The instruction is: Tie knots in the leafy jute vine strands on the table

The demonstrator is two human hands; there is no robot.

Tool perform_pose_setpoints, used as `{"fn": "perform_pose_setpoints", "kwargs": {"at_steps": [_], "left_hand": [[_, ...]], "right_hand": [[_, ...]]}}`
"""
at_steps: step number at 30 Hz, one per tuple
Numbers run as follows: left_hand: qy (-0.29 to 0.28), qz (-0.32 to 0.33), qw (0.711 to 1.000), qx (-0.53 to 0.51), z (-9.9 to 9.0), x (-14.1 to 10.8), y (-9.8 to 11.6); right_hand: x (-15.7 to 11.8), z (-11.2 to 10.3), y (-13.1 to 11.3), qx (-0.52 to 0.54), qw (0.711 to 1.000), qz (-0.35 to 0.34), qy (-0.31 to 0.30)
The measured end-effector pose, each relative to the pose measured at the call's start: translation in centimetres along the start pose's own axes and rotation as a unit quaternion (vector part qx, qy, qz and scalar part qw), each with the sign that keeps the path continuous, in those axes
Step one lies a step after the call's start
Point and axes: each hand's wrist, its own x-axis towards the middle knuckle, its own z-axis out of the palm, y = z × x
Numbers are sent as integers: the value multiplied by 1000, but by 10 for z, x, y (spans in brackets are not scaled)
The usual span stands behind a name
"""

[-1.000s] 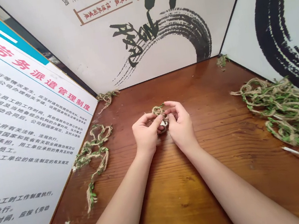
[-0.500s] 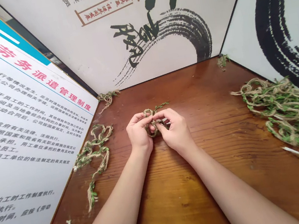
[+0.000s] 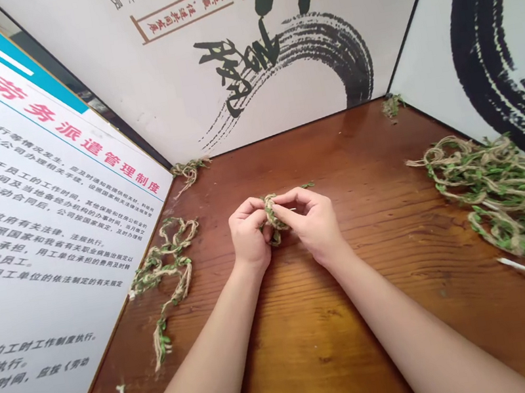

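Note:
A small bundle of leafy twine [image 3: 273,216], tan cord with green leaves, is held between my hands over the wooden table [image 3: 312,321]. My left hand [image 3: 250,233] pinches it from the left, fingers curled around its side. From the right, my right hand [image 3: 312,220] grips it with thumb and forefinger. A leafy bit shows just beyond the right fingers, and a thin pale piece sticks out near them. The fingers hide part of the bundle.
A big heap of leafy twine [image 3: 517,202] lies at the right. Looser strands [image 3: 169,271] lie at the left, with small clumps at the back left [image 3: 191,170] and back right [image 3: 392,105]. Printed panels [image 3: 236,94] stand around the table. A white scrap [image 3: 120,391] lies front left.
Both hands have shifted slightly right. The twine bundle has turned between the fingers, and its leafy end beyond the right hand shows less than before.

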Motion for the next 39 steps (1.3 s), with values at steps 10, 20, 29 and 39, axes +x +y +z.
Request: {"fn": "perform_pose_setpoints", "kwargs": {"at_steps": [10, 20, 29, 39], "left_hand": [[-31, 24, 999, 1, 0, -3, -2], [-21, 67, 997, 36, -2, 0, -13], [-34, 53, 998, 21, -1, 0, -11], [-15, 74, 996, 47, -5, 2, -17]], "right_hand": [[1, -1, -4, 5, 998, 17, 60], [3, 0, -3, 57, 994, 16, 93], [4, -1, -8, 187, 971, 140, 41], [3, -1, -4, 133, 985, 106, 32]]}}
